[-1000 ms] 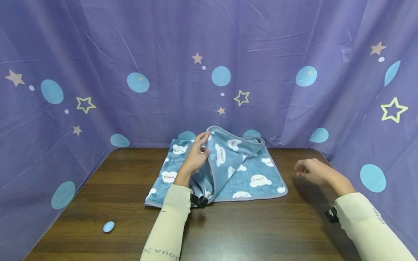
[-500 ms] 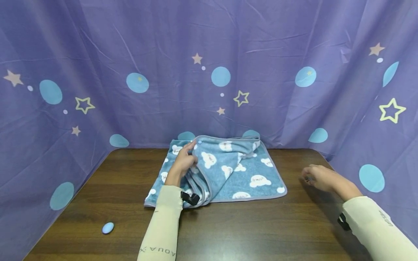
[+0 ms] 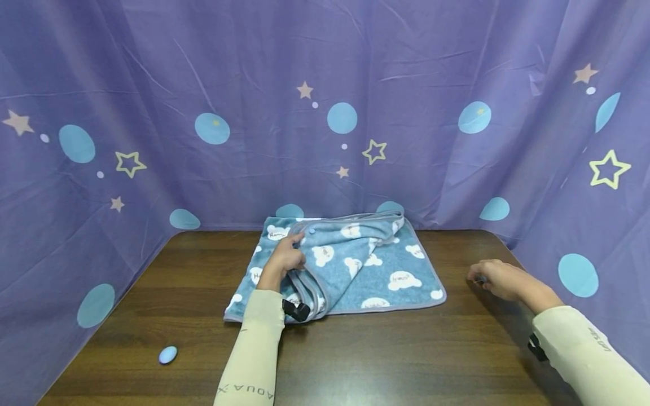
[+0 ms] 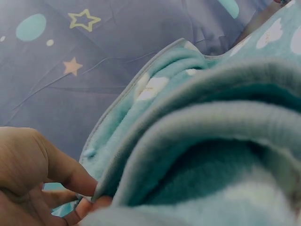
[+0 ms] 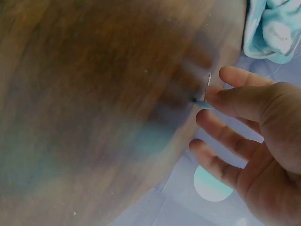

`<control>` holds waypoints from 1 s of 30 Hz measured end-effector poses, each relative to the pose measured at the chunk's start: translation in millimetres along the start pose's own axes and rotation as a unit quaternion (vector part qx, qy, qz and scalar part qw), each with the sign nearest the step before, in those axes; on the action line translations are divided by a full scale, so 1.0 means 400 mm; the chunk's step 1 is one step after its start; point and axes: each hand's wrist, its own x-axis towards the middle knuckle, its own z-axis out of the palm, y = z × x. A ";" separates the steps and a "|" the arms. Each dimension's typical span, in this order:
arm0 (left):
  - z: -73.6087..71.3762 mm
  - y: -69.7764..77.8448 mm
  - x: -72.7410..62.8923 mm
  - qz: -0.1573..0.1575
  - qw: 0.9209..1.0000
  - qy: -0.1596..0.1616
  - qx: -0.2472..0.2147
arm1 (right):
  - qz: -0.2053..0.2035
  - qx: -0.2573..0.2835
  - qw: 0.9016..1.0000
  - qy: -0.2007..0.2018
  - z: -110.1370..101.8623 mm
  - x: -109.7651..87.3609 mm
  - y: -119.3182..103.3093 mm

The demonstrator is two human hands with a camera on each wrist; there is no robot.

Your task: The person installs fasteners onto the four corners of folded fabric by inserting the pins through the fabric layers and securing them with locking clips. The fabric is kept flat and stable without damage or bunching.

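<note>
Blue plush with white bear heads, the blanket [image 3: 368,265] lies on the back of the brown table [image 3: 386,361], a flap folded over its left half. On the flap's left edge I have the left hand [image 3: 285,259]: in the left wrist view its thumb [image 4: 73,172] and fingertips [image 4: 70,217] are closed together, pinching the grey hem [image 4: 225,75] at one spot, while more edges of the fold arch up beside it. From the head, its index finger stretches along the corner, near a pale blue button [image 3: 312,230].

The right hand [image 3: 500,279] hangs above the table, well apart from the blanket's right edge. Thumb and a fingertip hold a small blue thing [image 5: 202,103], too tiny on my feed for me to tell what it is; a thin pale strand [image 5: 209,80] shows beside it. The lower two fingers [image 5: 221,129] are spread apart and slightly bent.

A blue oval [image 3: 168,354] rests near the table's left side. Behind everything hangs a purple curtain [image 3: 325,51].
</note>
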 end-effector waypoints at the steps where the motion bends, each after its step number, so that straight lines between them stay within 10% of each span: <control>1: 0.000 0.001 -0.001 0.000 1.000 0.001 -0.001 | 0.000 0.002 1.000 0.000 0.001 0.001 -0.001; 18: 0.013 0.057 -0.014 0.050 0.992 0.065 0.095 | 0.031 0.027 0.999 -0.008 0.001 0.005 -0.007; 30: 0.082 0.125 -0.051 0.155 0.965 -0.041 0.206 | -0.009 0.019 0.999 0.048 -0.012 0.028 -0.024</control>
